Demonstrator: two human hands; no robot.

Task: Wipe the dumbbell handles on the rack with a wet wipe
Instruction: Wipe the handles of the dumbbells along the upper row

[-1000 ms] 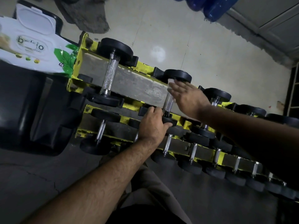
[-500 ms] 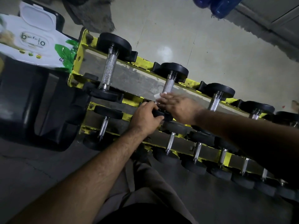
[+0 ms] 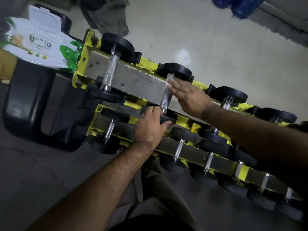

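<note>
A yellow two-tier dumbbell rack (image 3: 141, 61) runs from upper left to lower right, holding several black dumbbells with chrome knurled handles. My left hand (image 3: 150, 126) grips the near black head of the second top-row dumbbell (image 3: 180, 70). My right hand (image 3: 188, 97) lies with straight fingers against that dumbbell's handle (image 3: 165, 100), pressing a white wet wipe (image 3: 170, 79) onto its upper part. The first top-row dumbbell (image 3: 110, 70) lies to the left, untouched.
A white wet wipe pack (image 3: 38, 45) with green leaf print lies on a black plastic stool (image 3: 33, 105) left of the rack. Blue bottles (image 3: 240, 7) stand at the top right. Pale tiled floor lies beyond the rack. My trousers show below.
My right hand slid the wipe from the near end of the handle back up toward the far head. My left hand kept its grip on the near head.
</note>
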